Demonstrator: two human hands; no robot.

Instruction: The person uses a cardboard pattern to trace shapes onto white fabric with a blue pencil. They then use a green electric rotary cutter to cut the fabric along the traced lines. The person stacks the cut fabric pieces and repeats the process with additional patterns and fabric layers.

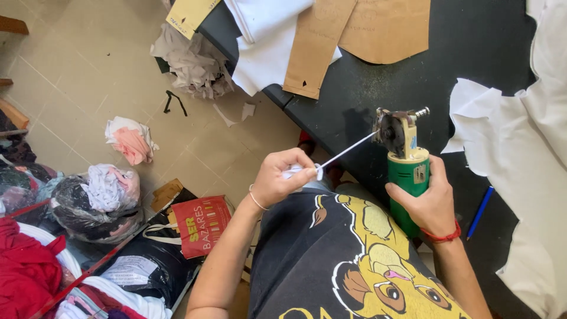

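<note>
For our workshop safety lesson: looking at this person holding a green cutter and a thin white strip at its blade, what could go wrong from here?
1. The left hand pulls the white strip taut toward the blade; a slip could bring fingers close.
2. The right hand alone steadies the green cutter, held off the black table; it could twist.
3. The cutter sits near the person's shirt, which might catch.

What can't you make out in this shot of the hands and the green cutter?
- Head view: right hand covers the green rotary cutter lower body.
- Left hand fingers hide the near end of the white strip.
- Whether the cutter's blade spins: unreadable.
- White fabric cut off by the right edge.
</note>
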